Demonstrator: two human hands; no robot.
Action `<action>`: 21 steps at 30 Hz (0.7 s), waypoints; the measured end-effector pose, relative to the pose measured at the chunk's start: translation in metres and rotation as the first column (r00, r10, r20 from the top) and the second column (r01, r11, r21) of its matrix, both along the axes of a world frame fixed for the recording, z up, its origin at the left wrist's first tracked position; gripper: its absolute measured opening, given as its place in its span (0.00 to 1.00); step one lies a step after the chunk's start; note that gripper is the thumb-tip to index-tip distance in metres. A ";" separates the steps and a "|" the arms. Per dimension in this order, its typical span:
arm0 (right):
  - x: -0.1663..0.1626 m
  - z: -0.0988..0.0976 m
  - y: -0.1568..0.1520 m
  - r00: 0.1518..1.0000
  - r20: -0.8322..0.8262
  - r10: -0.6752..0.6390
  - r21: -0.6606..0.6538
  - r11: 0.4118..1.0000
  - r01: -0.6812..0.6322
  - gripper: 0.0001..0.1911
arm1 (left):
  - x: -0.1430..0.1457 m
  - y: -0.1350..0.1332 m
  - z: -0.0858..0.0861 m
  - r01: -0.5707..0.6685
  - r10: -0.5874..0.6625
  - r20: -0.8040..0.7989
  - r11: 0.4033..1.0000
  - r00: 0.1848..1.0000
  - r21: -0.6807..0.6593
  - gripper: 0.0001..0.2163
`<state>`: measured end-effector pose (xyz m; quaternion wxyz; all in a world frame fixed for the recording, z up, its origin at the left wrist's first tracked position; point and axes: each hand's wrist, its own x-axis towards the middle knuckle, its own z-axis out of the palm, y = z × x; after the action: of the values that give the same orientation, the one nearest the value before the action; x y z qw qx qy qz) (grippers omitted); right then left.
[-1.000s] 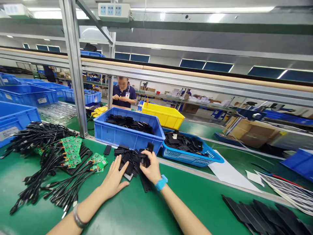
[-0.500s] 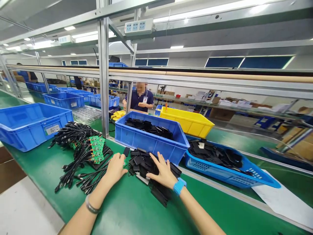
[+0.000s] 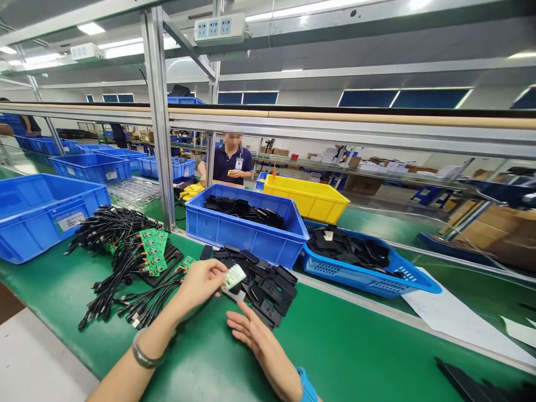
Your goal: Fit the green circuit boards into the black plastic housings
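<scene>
My left hand (image 3: 201, 286) pinches a small pale-green circuit board (image 3: 235, 276) by its near end and holds it above the table. A dark cable seems to trail under that wrist; where it joins is hidden. My right hand (image 3: 260, 341) is empty, fingers stretched and slightly apart, just below the board. Behind both hands lies a loose pile of flat black plastic casings (image 3: 272, 291). To the left of my left hand are green circuit boards (image 3: 154, 251) with black cables (image 3: 115, 290) bunched around them.
Beyond the casings stands a blue bin (image 3: 247, 237) of black parts, with a yellow bin (image 3: 307, 200) behind it. A blue basket (image 3: 360, 273) of black pieces is at right, another blue bin (image 3: 46, 231) at left. A metal post (image 3: 157, 123) rises behind. A person (image 3: 232, 162) works opposite.
My left hand has lifted a circuit board from beside the cables. My right hand has left the black casings and come down toward me. The view has shifted slightly right.
</scene>
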<state>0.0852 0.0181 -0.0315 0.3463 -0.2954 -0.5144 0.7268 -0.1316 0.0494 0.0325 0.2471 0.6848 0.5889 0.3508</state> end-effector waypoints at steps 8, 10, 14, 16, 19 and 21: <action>0.020 0.023 -0.004 0.973 -0.104 -0.208 -0.248 0.952 0.177 0.25 | 0.021 0.045 -0.018 -0.045 0.070 -0.473 0.997 0.878 0.063 0.18; 0.031 0.026 0.001 0.969 -0.006 -0.249 -0.127 0.961 0.246 0.24 | 0.017 0.052 -0.021 -0.059 0.077 -0.489 0.997 0.869 0.052 0.18; 0.057 0.032 0.011 0.911 0.293 -0.291 0.199 0.950 0.240 0.28 | 0.015 0.052 -0.018 -0.128 0.165 -0.463 0.986 0.871 0.110 0.18; 0.067 0.035 0.015 0.845 0.376 -0.382 0.383 0.894 0.233 0.28 | 0.020 0.048 -0.017 -0.161 0.199 -0.355 0.978 0.913 0.135 0.21; 0.073 0.036 0.017 0.755 0.383 -0.532 0.605 0.762 0.230 0.25 | 0.041 0.037 -0.023 -0.054 0.069 0.272 0.997 0.960 -0.062 0.22; 0.072 0.034 0.015 0.717 0.361 -0.596 0.694 0.686 0.221 0.21 | 0.060 0.025 -0.034 0.199 0.005 0.730 0.961 0.683 -0.193 0.23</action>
<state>0.1573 0.0335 0.0022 0.4150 -0.4808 -0.7119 0.2996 -0.0712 0.0739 -0.0016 0.5641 0.4832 0.4462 0.4992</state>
